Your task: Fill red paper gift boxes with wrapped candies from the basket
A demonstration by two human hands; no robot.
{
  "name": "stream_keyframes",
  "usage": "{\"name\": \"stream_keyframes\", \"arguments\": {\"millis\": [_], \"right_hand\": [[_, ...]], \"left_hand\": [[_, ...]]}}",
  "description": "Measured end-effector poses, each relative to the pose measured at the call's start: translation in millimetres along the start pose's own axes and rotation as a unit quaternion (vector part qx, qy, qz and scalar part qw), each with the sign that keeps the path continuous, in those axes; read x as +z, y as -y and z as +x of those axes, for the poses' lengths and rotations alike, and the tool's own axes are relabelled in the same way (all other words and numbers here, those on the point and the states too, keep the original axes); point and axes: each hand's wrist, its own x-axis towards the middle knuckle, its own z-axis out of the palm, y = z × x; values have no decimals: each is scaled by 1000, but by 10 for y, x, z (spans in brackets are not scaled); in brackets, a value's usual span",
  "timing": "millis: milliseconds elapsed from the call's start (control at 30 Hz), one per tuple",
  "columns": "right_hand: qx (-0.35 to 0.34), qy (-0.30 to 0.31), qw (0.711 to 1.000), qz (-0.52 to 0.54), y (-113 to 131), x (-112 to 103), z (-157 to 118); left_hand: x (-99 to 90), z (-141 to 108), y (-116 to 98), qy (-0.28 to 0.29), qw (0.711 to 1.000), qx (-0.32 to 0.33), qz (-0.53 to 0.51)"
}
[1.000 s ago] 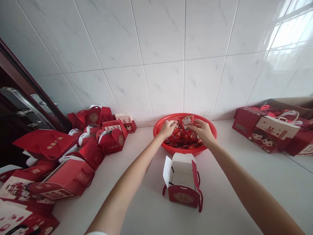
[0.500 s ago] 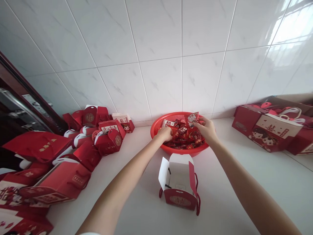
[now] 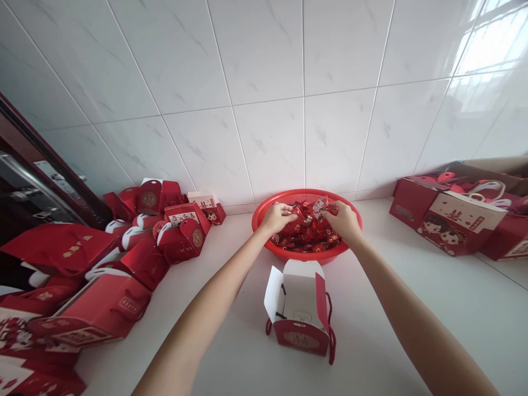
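Note:
A red plastic basket (image 3: 313,256) full of red wrapped candies (image 3: 307,234) stands against the tiled wall. Over its left side, my left hand (image 3: 279,218) is closed, its fingertips pinching a red wrapped candy (image 3: 297,213). My right hand (image 3: 343,221), at the basket's right side, has thumb and fingers closed on a candy packet (image 3: 320,204) with a pale label. In front of the basket, nearer me, stands a red gift box (image 3: 302,336) with its top flaps up. The box has a white inside and dark red cord handles.
Several red gift boxes (image 3: 111,308) crowd the left of the white counter (image 3: 231,352). On the right are larger printed boxes (image 3: 449,223), beside an open carton with red things in it. A dark door frame with a metal handle (image 3: 25,176) is at far left.
My left hand has lifted from among the candies and moved slightly right, a candy now showing at its fingertips. My right hand has dipped slightly with its packet.

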Motion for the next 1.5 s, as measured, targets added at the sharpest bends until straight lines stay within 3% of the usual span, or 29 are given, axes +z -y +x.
{"name": "stream_keyframes", "arguments": {"millis": [67,200,433,533,633,733,833,933,1233,1367,1500], "right_hand": [[-17,-21,999,-17,-6,8,6],[-45,-58,997,-13,49,-16,-37],[-46,145,980,127,189,-66,-146],[-44,186,969,158,178,-72,-141],[-37,156,967,198,139,-83,-129],[-26,87,973,212,108,-89,-122],[-13,13,973,232,100,-89,-113],[7,-25,963,268,104,-99,-98],[19,1,927,374,97,-144,-52],[23,20,927,375,72,-142,-24],[31,25,929,368,46,-130,0]], "left_hand": [[-18,-12,-14,4,1000,11,-23],[-39,-71,-88,18,994,98,-36],[-16,-127,-148,35,981,189,-30],[-3,-121,-135,53,980,192,-22],[15,-104,-105,68,980,185,-14],[31,-69,-71,68,985,160,11],[38,3,-57,94,985,114,85],[73,123,-82,132,971,100,171],[437,379,-148,172,955,81,226],[319,329,-121,133,971,75,186],[151,292,-132,49,997,30,52]]}}
